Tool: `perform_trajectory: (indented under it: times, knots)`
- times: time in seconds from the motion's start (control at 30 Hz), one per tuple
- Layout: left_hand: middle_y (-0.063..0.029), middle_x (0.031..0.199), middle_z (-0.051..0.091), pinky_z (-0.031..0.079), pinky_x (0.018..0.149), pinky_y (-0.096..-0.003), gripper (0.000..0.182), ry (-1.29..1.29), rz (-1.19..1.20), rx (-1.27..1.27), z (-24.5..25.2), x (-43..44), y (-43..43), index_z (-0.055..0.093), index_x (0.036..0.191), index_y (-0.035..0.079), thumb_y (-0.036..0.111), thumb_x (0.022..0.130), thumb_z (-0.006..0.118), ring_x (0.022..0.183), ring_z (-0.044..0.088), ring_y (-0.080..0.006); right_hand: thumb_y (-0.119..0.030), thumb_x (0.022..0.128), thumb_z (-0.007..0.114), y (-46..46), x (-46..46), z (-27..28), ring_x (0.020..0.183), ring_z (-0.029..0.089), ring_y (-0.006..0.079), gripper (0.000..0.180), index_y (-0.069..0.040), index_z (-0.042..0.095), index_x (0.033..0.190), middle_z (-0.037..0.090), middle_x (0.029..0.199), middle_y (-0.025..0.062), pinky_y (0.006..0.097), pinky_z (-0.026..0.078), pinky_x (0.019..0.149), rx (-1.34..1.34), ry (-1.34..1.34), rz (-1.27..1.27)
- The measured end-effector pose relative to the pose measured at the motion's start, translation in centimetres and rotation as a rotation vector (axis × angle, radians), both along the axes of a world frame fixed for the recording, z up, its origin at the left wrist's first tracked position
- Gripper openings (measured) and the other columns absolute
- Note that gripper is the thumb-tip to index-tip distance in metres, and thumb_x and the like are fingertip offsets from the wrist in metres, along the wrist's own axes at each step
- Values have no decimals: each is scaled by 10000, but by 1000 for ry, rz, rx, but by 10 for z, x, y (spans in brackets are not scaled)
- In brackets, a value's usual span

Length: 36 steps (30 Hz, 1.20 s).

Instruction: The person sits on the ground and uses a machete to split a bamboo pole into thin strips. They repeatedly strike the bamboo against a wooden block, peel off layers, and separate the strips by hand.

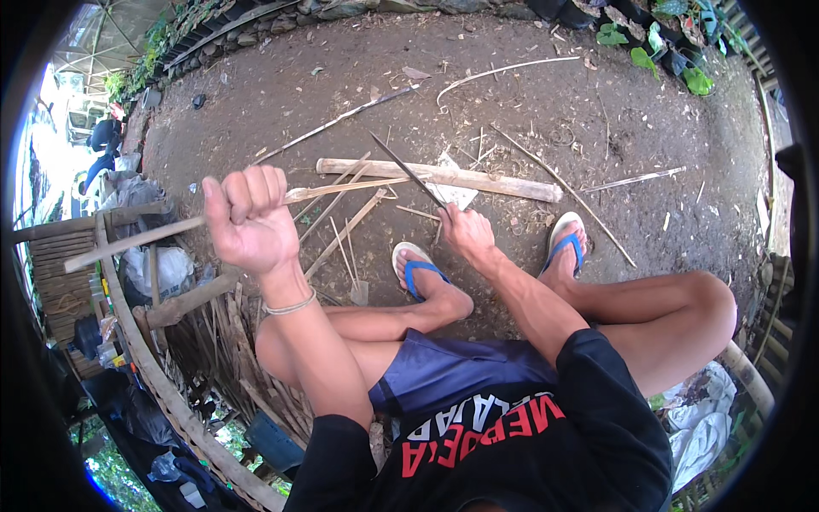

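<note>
My left hand point(251, 217), raised at the left, is closed around a long split bamboo strip point(144, 242). One end of the strip sticks out to the left; the other reaches right, towards the blade of a long knife point(404, 165). The knife's handle is in my right hand point(468, 230), and its dark blade points up and left. The strip's right end and the blade meet or cross in view; whether they touch, I cannot tell. Beyond them a thick bamboo pole point(512, 185) lies on the ground, with a pale crumpled piece point(453, 192) beside it.
Thin bamboo strips point(333, 121) and shavings lie scattered over the dirt ground point(269, 96). A pile of split sticks point(246, 358) is at my left, near a blue container point(274, 441). Potted plants point(643, 59) line the far right edge, and a pale sack point(704, 422) lies at lower right.
</note>
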<state>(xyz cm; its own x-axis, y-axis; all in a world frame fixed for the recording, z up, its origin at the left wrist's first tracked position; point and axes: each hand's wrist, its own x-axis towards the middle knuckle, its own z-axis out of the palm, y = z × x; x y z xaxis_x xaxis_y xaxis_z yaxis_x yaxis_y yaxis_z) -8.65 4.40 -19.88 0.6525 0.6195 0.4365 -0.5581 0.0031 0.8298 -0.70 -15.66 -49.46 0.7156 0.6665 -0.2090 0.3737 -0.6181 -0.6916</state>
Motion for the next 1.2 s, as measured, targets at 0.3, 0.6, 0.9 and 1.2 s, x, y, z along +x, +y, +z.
perform_trajectory:
  times: [0.3, 0.6, 0.9, 1.2]
  knots:
    - [66, 524, 206, 121, 524, -317, 543, 49, 195, -71, -8, -6, 0, 344, 702, 162, 458, 1150, 421, 486, 102, -81, -404, 1111, 480, -11, -9, -17, 780, 703, 551, 390, -56, 646, 1060, 694, 774, 329, 637, 573, 711, -57, 87, -5]
    - [73, 516, 195, 116, 494, -307, 546, 34, 175, -48, -11, -5, -5, 355, 719, 166, 482, 1163, 388, 474, 83, -81, -406, 1109, 493, -9, -14, -34, 772, 702, 554, 377, -54, 619, 1053, 696, 768, 327, 647, 570, 723, -159, 116, 17]
    - [66, 528, 178, 95, 490, -315, 516, -11, 374, -89, -13, -5, -2, 316, 733, 175, 443, 1170, 376, 476, 73, -85, -378, 1105, 498, -4, -20, -30, 761, 694, 568, 333, -62, 581, 1042, 690, 755, 335, 668, 558, 704, -117, 136, -7]
    - [70, 529, 163, 91, 475, -316, 507, -7, 548, -118, -15, -10, -1, 292, 705, 201, 395, 1162, 396, 474, 83, -83, -384, 1116, 442, -5, -16, -27, 812, 730, 538, 398, -35, 622, 1179, 725, 824, 320, 641, 580, 752, -109, 57, -3]
